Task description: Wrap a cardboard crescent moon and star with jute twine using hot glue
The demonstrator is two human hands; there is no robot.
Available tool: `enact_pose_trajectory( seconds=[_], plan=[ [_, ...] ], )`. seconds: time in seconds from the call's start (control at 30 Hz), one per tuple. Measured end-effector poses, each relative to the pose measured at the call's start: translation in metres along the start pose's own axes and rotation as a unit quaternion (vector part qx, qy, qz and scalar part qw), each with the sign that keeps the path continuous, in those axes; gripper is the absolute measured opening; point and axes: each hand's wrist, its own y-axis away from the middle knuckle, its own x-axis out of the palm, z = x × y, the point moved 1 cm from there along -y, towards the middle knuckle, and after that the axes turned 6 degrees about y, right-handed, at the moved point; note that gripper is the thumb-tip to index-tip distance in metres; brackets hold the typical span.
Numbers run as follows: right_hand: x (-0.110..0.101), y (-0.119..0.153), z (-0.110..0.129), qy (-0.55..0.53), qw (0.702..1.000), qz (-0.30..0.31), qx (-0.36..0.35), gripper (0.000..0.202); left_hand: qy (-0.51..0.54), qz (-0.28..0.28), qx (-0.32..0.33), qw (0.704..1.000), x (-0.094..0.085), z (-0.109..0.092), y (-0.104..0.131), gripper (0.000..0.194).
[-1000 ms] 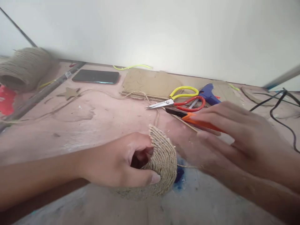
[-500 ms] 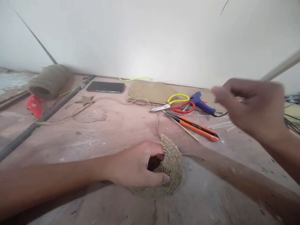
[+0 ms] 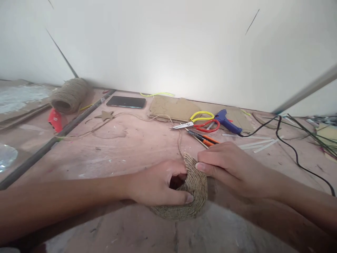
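Note:
A ring wrapped in jute twine [image 3: 198, 189] lies low in the middle of the head view. My left hand [image 3: 163, 186] grips it from the left, thumb on top and the other fingers mostly hidden inside the ring. At the ring's upper right edge, my right hand [image 3: 229, 168] is closed, thumb and forefinger pinched against the wrapped twine. Whether it holds the loose twine end is hidden. From the ring's top a strand of twine [image 3: 179, 140] runs back and left across the table toward the twine spool [image 3: 70, 96].
Behind my right hand lie scissors [image 3: 202, 121], a utility knife [image 3: 202, 137], a blue glue gun [image 3: 226, 122] with a black cord, and glue sticks [image 3: 258, 143]. Farther back are cardboard pieces [image 3: 171, 108], a phone [image 3: 126, 102] and a cardboard star [image 3: 104, 115]. A grey bar [image 3: 39, 154] crosses the left side.
My right hand has come down and left from its raised position to the ring's right edge, closing there. My left hand keeps its hold. The view has shifted slightly.

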Motion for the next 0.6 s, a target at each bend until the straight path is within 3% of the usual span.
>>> enact_pose_trajectory(
  seconds=[0.1,0.23,0.3,0.37,0.47,0.6],
  plan=[
    [-0.011,-0.004,-0.026,0.011,0.997,-0.055,0.045,0.049,0.015,-0.004,-0.019,1.000,0.000,0.001,0.000,0.012],
    [-0.026,-0.019,-0.088,0.054,0.981,-0.114,0.148,0.037,0.048,-0.062,-0.067,0.995,0.000,0.006,0.005,0.032],
    [-0.027,-0.027,-0.121,0.078,0.977,-0.093,0.174,0.021,0.077,-0.118,-0.086,0.986,0.000,0.007,0.006,0.038],
    [-0.024,-0.035,-0.145,0.091,0.981,-0.026,0.170,0.028,0.103,-0.182,-0.084,0.974,-0.002,0.006,0.006,0.041],
    [-0.017,-0.041,-0.160,0.103,0.979,0.042,0.173,0.039,0.119,-0.262,-0.043,0.957,-0.009,0.002,0.004,0.045],
    [-0.015,-0.041,-0.154,0.104,0.968,0.007,0.230,0.034,0.128,-0.327,-0.027,0.936,-0.018,0.006,0.003,0.041]
  ],
)
